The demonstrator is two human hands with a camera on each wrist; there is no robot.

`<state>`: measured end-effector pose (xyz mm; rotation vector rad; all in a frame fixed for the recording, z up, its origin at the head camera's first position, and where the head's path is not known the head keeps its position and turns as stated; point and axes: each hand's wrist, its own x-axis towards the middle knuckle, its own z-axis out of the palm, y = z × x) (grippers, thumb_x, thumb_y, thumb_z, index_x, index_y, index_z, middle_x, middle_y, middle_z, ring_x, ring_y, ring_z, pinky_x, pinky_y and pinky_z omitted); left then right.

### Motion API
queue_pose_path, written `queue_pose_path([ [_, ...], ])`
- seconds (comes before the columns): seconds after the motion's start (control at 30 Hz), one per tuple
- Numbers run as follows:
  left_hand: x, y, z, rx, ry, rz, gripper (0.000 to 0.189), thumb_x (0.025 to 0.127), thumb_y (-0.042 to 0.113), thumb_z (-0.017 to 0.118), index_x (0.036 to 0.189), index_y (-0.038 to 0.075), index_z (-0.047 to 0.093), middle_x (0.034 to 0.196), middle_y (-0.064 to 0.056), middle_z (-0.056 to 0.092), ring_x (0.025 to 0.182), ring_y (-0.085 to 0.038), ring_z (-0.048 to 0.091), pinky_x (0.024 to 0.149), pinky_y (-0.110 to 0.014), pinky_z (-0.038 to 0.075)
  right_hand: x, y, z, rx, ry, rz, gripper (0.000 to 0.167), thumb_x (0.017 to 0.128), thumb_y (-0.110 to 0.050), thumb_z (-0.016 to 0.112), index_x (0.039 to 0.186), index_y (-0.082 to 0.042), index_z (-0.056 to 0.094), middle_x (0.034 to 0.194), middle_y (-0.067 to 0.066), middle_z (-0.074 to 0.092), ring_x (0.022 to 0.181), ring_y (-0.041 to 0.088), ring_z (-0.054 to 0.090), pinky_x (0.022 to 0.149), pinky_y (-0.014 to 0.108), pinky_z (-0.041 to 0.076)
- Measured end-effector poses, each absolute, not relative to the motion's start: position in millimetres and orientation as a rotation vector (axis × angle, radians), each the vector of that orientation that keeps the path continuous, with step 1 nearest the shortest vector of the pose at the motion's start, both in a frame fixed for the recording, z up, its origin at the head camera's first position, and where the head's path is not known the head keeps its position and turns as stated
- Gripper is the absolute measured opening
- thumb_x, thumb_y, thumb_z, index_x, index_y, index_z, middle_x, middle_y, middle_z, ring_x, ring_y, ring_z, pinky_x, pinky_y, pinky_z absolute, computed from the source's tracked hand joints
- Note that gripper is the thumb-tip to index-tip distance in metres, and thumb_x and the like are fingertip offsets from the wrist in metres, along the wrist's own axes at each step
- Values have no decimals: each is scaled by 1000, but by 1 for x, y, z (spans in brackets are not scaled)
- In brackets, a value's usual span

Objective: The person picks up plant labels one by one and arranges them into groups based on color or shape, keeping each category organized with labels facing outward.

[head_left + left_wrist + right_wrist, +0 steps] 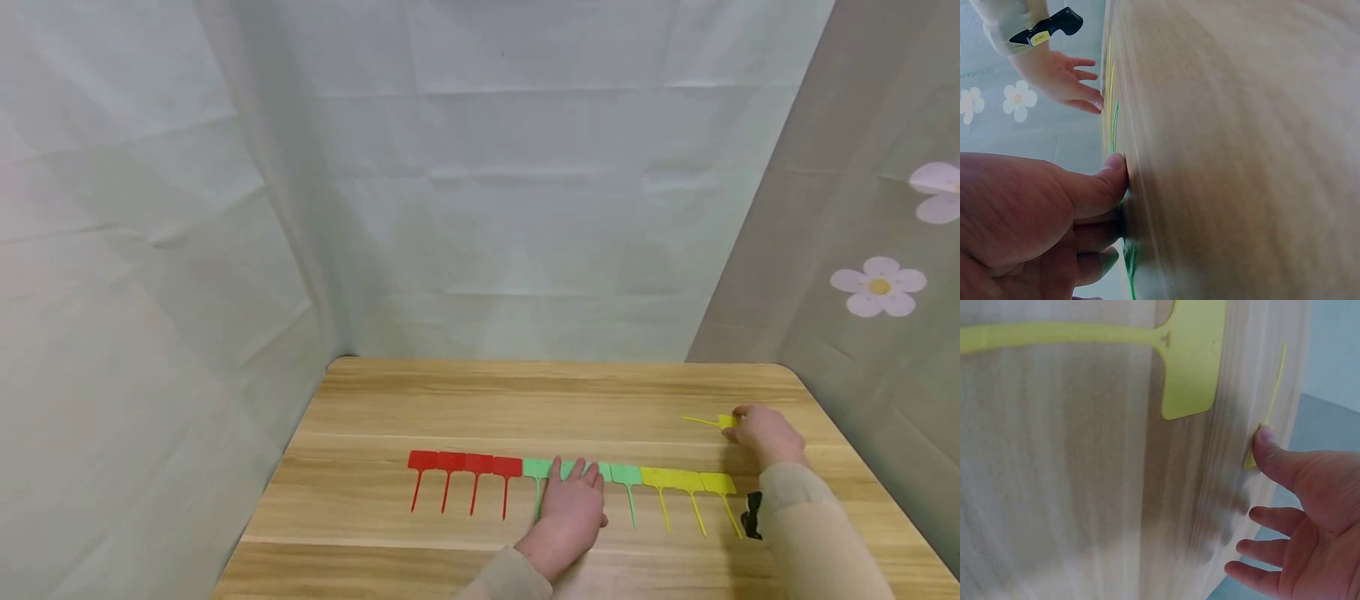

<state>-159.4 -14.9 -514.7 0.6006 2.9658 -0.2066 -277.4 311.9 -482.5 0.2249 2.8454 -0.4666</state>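
Note:
A row of T-shaped plastic plant labels lies across the table, stems toward me: several red labels (452,462) on the left, green labels (626,474) in the middle, and yellow labels (687,479) on the right. My left hand (573,507) rests over the green ones with its fingers spread, partly covering them. Beyond the row's right end, my right hand (768,435) pinches a separate yellow label (1250,459) by its head between thumb and forefinger. That label's stem points left in the head view. The right hand's other fingers are extended.
The wood-grain table (465,400) has rounded back corners. Pale cloth (540,217) hangs behind it and on both sides, with flower prints (879,287) at right. A black wrist device (752,515) is on the right sleeve.

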Motion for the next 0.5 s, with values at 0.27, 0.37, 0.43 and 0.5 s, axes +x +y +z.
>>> queue_pose_path([
  [0.27, -161, -15, -517, 620, 2970, -230, 64, 98, 57, 68, 156, 30, 58, 162, 17, 48, 152, -6, 40, 126, -46, 32, -280, 316, -490, 266, 2859, -442, 59, 102, -28, 74, 147, 4, 54, 146, 45, 45, 126, 64, 50, 87, 68, 49],
  [0.37, -160, -16, -516, 618, 2969, -228, 64, 98, 57, 68, 156, 30, 58, 163, 17, 47, 152, -6, 40, 126, -46, 32, -282, 317, -491, 255, 2874, -446, 58, 100, -28, 76, 144, 4, 57, 144, 45, 47, 124, 63, 51, 86, 68, 49],
  [0.43, -160, -16, -516, 618, 2965, -216, 64, 98, 57, 68, 156, 30, 58, 163, 17, 47, 153, -7, 40, 126, -46, 31, -283, 318, -492, 250, 2888, -446, 57, 99, -28, 77, 141, 5, 59, 142, 45, 49, 121, 62, 53, 85, 69, 49],
  [0.5, -160, -16, -516, 619, 2962, -205, 64, 98, 57, 68, 156, 30, 58, 163, 17, 47, 153, -7, 39, 126, -47, 31, -283, 318, -492, 255, 2896, -450, 55, 97, -27, 78, 139, 5, 60, 140, 45, 51, 118, 61, 55, 84, 68, 50],
])
